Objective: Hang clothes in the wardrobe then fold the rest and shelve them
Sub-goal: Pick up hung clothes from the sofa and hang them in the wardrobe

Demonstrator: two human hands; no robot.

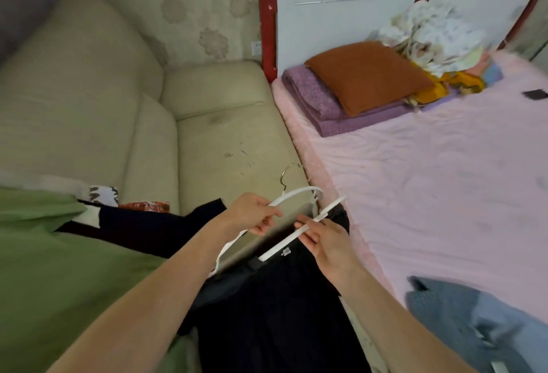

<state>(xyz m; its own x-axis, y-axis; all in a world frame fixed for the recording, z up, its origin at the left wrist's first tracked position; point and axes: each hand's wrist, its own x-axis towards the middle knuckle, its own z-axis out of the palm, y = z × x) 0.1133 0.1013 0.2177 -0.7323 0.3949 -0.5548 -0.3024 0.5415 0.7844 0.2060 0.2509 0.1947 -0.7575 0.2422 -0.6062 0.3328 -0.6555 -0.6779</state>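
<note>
The person's left hand (252, 214) grips the curved upper arm of a white plastic clothes hanger with a metal hook (292, 194), fingers (268, 220) curled round it. The right hand (321, 237) pinches the hanger's straight white bar between thumb and curled fingers. The hanger is held in the air above the front right corner of a beige cushioned sofa (225, 123), its hook pointing away from the person. A dark navy garment (275, 313) hangs down from the bar toward the person and covers the sofa's front edge. A green cloth (44, 254) lies over the sofa's left part, with a white patterned fabric (102, 194) near its far edge. Just right of the sofa stands a bed with a pink sheet (430, 180). At its head end lie a folded purple blanket (314, 105) with a rust-brown pillow (367, 76) on it. A grey-blue garment (474, 319) lies at the bed's near edge.
</note>
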